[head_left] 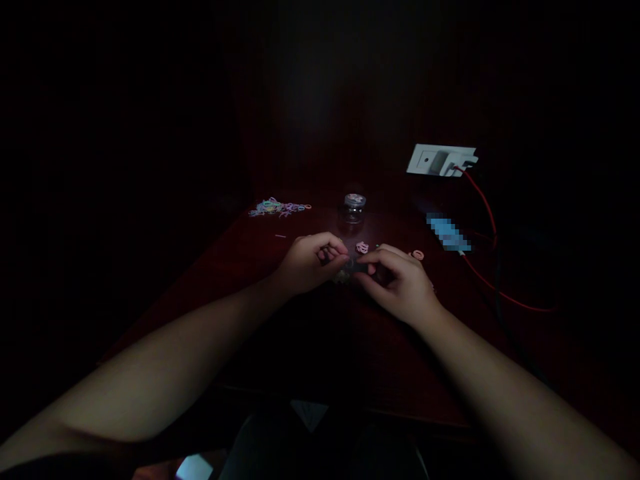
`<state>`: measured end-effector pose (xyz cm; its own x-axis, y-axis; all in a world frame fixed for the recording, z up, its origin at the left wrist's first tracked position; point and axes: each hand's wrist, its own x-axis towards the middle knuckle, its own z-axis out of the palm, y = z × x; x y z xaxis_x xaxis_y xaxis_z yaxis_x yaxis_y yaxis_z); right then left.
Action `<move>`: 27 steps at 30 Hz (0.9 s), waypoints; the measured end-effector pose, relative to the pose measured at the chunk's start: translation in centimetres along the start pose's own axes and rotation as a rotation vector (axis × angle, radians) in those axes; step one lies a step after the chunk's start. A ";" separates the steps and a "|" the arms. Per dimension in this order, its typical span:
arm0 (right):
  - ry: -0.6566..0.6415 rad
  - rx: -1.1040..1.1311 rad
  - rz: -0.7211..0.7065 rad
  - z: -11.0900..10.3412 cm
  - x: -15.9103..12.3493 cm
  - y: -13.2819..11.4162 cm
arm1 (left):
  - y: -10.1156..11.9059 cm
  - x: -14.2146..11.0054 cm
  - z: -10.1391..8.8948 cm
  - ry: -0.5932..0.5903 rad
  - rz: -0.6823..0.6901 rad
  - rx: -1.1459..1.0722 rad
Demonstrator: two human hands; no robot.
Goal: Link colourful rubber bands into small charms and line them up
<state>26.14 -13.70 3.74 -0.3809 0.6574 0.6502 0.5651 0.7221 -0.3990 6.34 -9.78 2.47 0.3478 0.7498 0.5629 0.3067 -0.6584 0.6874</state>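
Over the dark red table point(240, 267), my left hand point(313, 263) has its thumb and index finger pressed together; whatever thin thing they pinch is too small and dim to make out. Facing it, my right hand point(400, 280) curves inward with a gap between thumb and index fingertip, and I see nothing clear in that gap. Beneath the fingertips lies a small pale yellowish heap of bands point(341, 276). A little pink bundle of bands point(363, 247) sits just beyond the right index finger. Behind the right hand's knuckles is an orange ring-shaped band point(418, 255).
A small lidded jar point(355, 204) stands behind the hands. Farther left is a multicoloured pile of small bands point(277, 208), with one purple strip point(281, 236) nearby. At right are a phone point(449, 233), a red cable point(483, 272) and a white wall socket point(440, 161).
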 end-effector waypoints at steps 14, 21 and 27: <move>-0.012 -0.004 -0.004 0.6 0.2 1.1 | -0.3 0.1 0.7 0.009 -0.057 -0.057; -0.015 -0.010 -0.019 0.3 0.2 1.0 | -0.6 0.2 0.9 0.050 -0.073 -0.046; -0.037 -0.003 -0.017 0.6 0.4 1.3 | -0.4 0.2 1.0 0.044 -0.078 -0.040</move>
<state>26.32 -12.42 3.10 -0.4171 0.6526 0.6325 0.5603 0.7326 -0.3865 7.15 -9.42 1.80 0.2845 0.8014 0.5261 0.2954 -0.5954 0.7472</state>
